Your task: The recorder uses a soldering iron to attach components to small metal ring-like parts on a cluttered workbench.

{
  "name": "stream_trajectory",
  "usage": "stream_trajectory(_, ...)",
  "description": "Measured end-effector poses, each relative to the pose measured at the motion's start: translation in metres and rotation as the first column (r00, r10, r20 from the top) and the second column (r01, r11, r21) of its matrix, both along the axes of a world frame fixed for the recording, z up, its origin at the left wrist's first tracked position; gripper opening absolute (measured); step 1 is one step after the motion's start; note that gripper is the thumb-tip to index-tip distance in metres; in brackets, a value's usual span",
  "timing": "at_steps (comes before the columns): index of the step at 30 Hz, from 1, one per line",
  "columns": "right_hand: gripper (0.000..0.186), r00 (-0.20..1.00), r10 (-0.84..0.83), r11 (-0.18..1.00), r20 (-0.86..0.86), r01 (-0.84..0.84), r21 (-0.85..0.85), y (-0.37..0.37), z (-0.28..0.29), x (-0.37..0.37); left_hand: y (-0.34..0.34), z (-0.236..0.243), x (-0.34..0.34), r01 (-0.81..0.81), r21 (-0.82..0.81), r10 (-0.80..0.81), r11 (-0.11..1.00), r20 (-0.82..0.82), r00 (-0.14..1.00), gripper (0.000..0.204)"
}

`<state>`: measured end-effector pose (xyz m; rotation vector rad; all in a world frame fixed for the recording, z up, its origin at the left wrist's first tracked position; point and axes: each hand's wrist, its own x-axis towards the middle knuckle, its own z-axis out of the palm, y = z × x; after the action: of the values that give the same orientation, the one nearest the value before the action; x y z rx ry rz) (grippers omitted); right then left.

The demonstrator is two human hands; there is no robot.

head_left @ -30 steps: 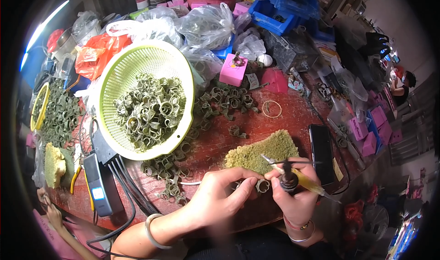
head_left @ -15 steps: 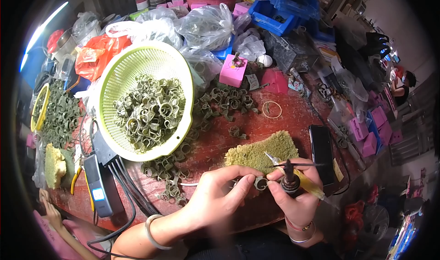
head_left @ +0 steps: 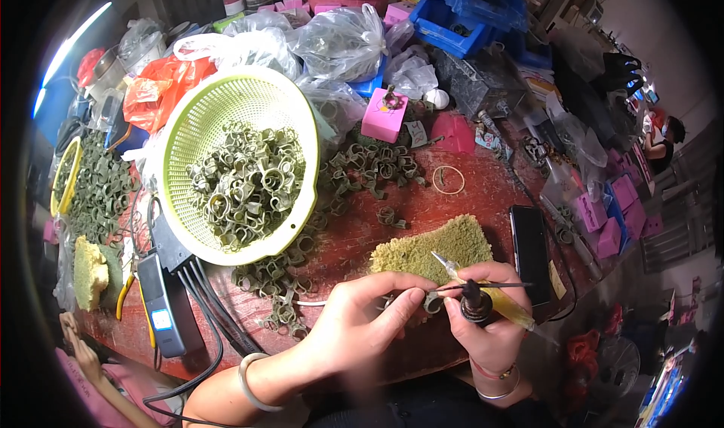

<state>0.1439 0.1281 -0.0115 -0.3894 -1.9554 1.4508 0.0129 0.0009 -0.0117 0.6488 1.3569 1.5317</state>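
Observation:
My left hand (head_left: 360, 321) pinches a small dark green ring (head_left: 433, 303) between thumb and forefinger, in front of the yellow sponge (head_left: 434, 245). On the ring's other side is my right hand (head_left: 489, 339), closed round a black pen-like tool (head_left: 476, 304) with a thin dark tip. That tip reaches leftward to the ring's upper edge, by my left fingertips. A second slim tool with a yellow handle (head_left: 513, 310) and pale pointed end also lies in my right grip. Fingers hide part of the ring.
A yellow-green basket (head_left: 303, 228) full of similar rings stands at left, with loose rings (head_left: 377, 164) beside it. Near it are a grey box with cables (head_left: 167, 316) and yellow-handled pliers (head_left: 125, 296). A phone (head_left: 530, 251) lies right. Another person's hand (head_left: 81, 349) shows lower left.
The black tool's thin tip has come down and left onto the ring. The ring has turned, so its round opening shows less. My left hand has barely moved.

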Motion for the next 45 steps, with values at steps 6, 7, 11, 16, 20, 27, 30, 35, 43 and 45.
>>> stream_trajectory(6, 0.035, 0.995, 0.093, 0.993, -0.044, -0.096, -0.068, 0.004, 0.004, 0.002, -0.001, 0.002, -0.012, 0.204, 0.028, -0.205, 0.979, 0.235, 0.950, 0.029)
stream_trajectory(7, 0.034, 0.996, 0.093, 0.996, -0.012, -0.093, -0.002, 0.006, 0.004, 0.004, -0.001, 0.002, -0.012, 0.213, 0.037, -0.216, 0.976, 0.251, 0.944, 0.027)
stream_trajectory(11, 0.031, 0.997, 0.071, 0.989, -0.019, -0.068, 0.129, 0.006, 0.006, -0.001, -0.001, 0.002, -0.013, 0.211, 0.041, -0.212, 0.977, 0.347, 0.914, 0.021)
stream_trajectory(16, 0.021, 0.968, -0.088, 0.996, 0.236, 0.093, -0.009, 0.020, 0.041, -0.017, -0.002, -0.003, -0.012, 0.089, 0.084, -0.116, 0.992, 0.420, 0.900, 0.015)
stream_trajectory(20, 0.013, 0.997, 0.041, 0.988, 0.068, -0.051, 0.149, 0.052, 0.025, -0.055, 0.002, 0.004, -0.009, 0.008, 0.035, -0.021, 0.999, 0.373, 0.928, 0.020)
stream_trajectory(27, 0.030, 0.968, 0.220, 0.942, 0.120, -0.243, 0.232, 0.069, -0.006, -0.098, 0.001, 0.002, -0.009, -0.015, 0.129, -0.031, 0.992, 0.352, 0.935, 0.025)
stream_trajectory(30, 0.037, 0.910, 0.244, 0.958, 0.336, -0.280, 0.063, 0.063, 0.003, -0.105, 0.000, -0.002, -0.007, -0.028, 0.167, -0.019, 0.986, 0.274, 0.962, 0.026)
stream_trajectory(35, 0.043, 0.893, 0.223, 0.919, 0.392, -0.326, 0.220, 0.067, -0.009, -0.107, 0.000, 0.002, -0.010, -0.009, 0.142, -0.043, 0.990, 0.363, 0.931, 0.024)
stream_trajectory(43, 0.041, 0.897, 0.132, 0.903, 0.422, -0.284, 0.323, 0.058, 0.001, -0.103, -0.002, 0.013, -0.013, 0.031, 0.088, -0.078, 0.996, 0.602, 0.795, 0.027)
stream_trajectory(45, 0.041, 0.907, 0.118, 0.898, 0.403, -0.271, 0.346, 0.060, 0.000, -0.099, -0.002, 0.014, -0.014, 0.041, 0.088, -0.085, 0.995, 0.590, 0.803, 0.027)
